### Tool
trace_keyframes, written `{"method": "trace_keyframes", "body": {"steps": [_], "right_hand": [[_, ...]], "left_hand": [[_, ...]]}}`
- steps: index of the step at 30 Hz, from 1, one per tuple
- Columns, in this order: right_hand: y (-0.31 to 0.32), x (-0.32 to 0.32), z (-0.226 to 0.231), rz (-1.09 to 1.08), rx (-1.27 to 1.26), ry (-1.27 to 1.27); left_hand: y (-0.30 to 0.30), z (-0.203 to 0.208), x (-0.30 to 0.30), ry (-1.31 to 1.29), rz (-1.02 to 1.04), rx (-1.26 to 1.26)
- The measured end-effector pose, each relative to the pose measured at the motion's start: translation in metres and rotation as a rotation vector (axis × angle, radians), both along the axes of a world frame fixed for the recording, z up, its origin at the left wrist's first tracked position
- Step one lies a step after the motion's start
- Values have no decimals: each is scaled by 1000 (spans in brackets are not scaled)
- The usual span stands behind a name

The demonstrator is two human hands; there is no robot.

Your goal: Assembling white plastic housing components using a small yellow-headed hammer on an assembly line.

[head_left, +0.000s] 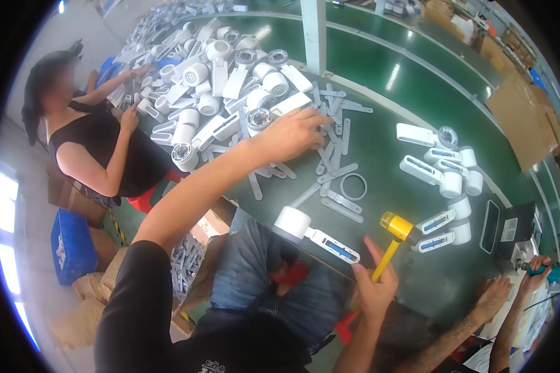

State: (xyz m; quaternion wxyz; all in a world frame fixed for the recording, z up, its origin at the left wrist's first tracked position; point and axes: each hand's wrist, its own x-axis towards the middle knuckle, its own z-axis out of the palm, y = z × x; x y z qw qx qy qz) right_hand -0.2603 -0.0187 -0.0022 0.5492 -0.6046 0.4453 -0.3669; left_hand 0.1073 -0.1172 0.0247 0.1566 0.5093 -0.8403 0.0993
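My left hand is stretched across the table, fingers apart and bent down over a loose pile of flat grey plastic strips. Whether its fingertips touch a strip is hard to make out. My right hand is closed round the handle of a yellow-headed mallet, which stands head up. Beside that thumb, a white handheld-fan body lies at the table's near edge, its slotted handle pointing toward my right hand. A grey ring rests among the nearer strips.
A large heap of white fan bodies covers the left of the green table. Several more fan bodies lie at the right. One person works at the left. Another person's hand is at the right, near a boxy machine.
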Motion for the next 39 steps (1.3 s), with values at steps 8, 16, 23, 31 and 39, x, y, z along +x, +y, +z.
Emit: {"method": "trace_keyframes", "body": {"steps": [8, 16, 23, 31, 39], "right_hand": [[9, -9, -13, -223, 88, -224], [53, 22, 24, -201, 285, -250], [37, -17, 29, -464, 141, -92], [32, -4, 34, -197, 184, -71], [10, 29, 7, -10, -56, 210]], "left_hand": [[50, 39, -22, 246, -133, -97], [145, 12, -109, 535, -377, 60], [141, -2, -103, 504, -37, 11], [134, -14, -93, 470, -109, 108], [137, -24, -92, 691, -47, 91]]}}
